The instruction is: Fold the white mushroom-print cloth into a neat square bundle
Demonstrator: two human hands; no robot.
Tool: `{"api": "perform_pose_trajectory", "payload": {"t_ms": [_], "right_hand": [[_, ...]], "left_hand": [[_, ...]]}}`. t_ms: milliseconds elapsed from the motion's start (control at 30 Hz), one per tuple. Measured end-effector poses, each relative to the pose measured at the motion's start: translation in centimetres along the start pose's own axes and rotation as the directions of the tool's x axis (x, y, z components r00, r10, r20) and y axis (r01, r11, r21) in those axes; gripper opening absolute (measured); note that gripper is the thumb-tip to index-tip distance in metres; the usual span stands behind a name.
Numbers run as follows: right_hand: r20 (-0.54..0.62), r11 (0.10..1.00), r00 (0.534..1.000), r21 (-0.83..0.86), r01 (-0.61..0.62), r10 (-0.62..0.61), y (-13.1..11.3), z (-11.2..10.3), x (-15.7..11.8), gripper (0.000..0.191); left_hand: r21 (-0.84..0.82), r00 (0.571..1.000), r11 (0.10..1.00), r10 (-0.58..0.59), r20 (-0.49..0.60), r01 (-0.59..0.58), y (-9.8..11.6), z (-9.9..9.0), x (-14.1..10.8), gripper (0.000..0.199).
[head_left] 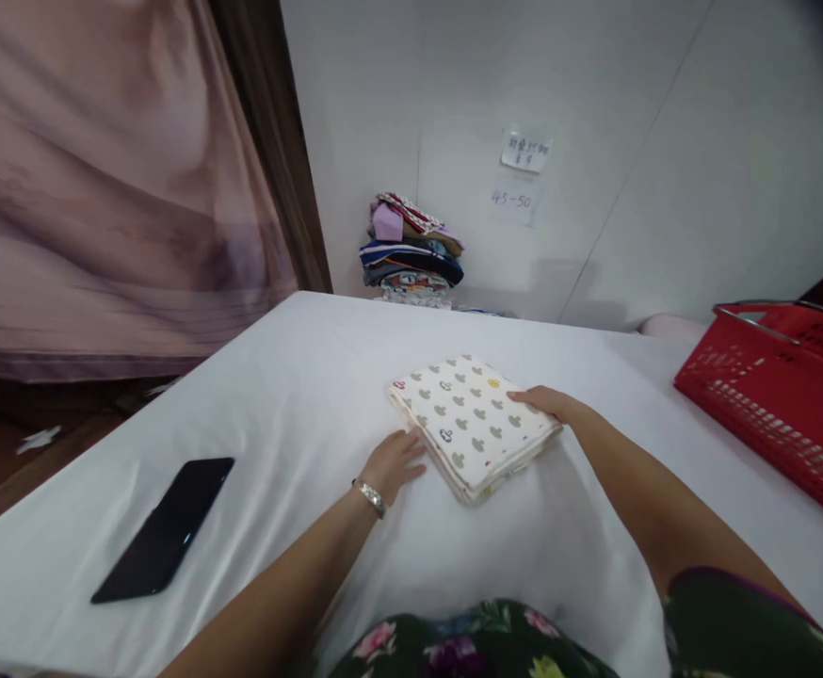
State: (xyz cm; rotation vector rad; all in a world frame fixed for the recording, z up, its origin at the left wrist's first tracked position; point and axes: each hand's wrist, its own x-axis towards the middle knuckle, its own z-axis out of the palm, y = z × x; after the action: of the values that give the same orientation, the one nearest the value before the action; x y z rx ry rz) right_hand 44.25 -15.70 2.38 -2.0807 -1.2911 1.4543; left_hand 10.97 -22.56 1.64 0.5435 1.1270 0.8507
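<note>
A folded white cloth (472,414) with a grey print and a few small coloured figures lies flat in a thick square on the white-covered table. At its right edge is my right hand (551,402), gripping the side with fingertips over the top; the rest of its fingers are partly hidden. My left hand (392,463), with a silver bracelet at the wrist, rests palm down by the cloth's left edge. Its fingers are stretched and slightly apart, the foremost touching or nearly touching the fold.
A black phone (164,529) lies on the white sheet (277,405) to the left. On the right stands a red plastic basket (779,395) with a metal handle. Folded clothes (411,254) are stacked beyond the far edge, against the wall. A pink curtain (115,169) hangs at the left.
</note>
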Motion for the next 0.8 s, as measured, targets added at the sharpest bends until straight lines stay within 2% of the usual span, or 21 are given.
{"api": "perform_pose_trajectory", "payload": {"t_ms": [67, 133, 233, 333, 467, 600, 700, 800], "right_hand": [[-0.097, 0.998, 0.995, -0.053, -0.015, 0.010, 0.5, -0.1, -0.4, 0.058], [-0.135, 0.997, 0.991, -0.068, -0.021, 0.011, 0.9, -0.4, -0.7, 0.059], [-0.074, 1.000, 0.997, 0.025, -0.019, 0.020, 1.4, -0.8, -1.0, 0.059], [-0.018, 0.993, 1.000, 0.120, -0.020, 0.022, 1.9, -0.9, -1.3, 0.055], [-0.046, 0.979, 0.999, 0.202, -0.019, 0.029, 2.6, -0.5, -1.9, 0.047], [-0.051, 0.966, 0.998, 0.255, -0.029, 0.043, 3.4, 0.0, -2.7, 0.046], [-0.075, 0.980, 0.997, 0.199, -0.018, 0.034, 4.0, -0.1, -2.8, 0.049], [-0.080, 0.985, 0.997, 0.172, 0.007, 0.007, 4.4, -0.5, -2.5, 0.050]], "left_hand": [[0.010, 0.999, 1.000, 0.029, -0.029, -0.029, -0.2, 0.4, 0.1, 0.051], [0.035, 0.998, 0.998, 0.049, -0.047, -0.047, -0.4, 0.8, 0.3, 0.060], [0.060, 0.997, 0.997, 0.053, -0.062, -0.050, -0.2, 1.2, 0.7, 0.064], [0.048, 0.998, 0.997, 0.054, -0.041, -0.052, 0.1, 1.5, 1.0, 0.059], [0.061, 0.997, 0.996, 0.065, -0.051, -0.061, 0.2, 1.8, 1.2, 0.057], [0.211, 0.987, 0.972, 0.129, -0.092, -0.107, -0.2, 1.7, 1.5, 0.068], [0.441, 0.970, 0.881, 0.228, -0.077, -0.172, -0.7, 1.2, 2.0, 0.076], [0.675, 0.901, 0.680, 0.430, -0.052, -0.285, -0.5, 0.6, 2.9, 0.078]]}}
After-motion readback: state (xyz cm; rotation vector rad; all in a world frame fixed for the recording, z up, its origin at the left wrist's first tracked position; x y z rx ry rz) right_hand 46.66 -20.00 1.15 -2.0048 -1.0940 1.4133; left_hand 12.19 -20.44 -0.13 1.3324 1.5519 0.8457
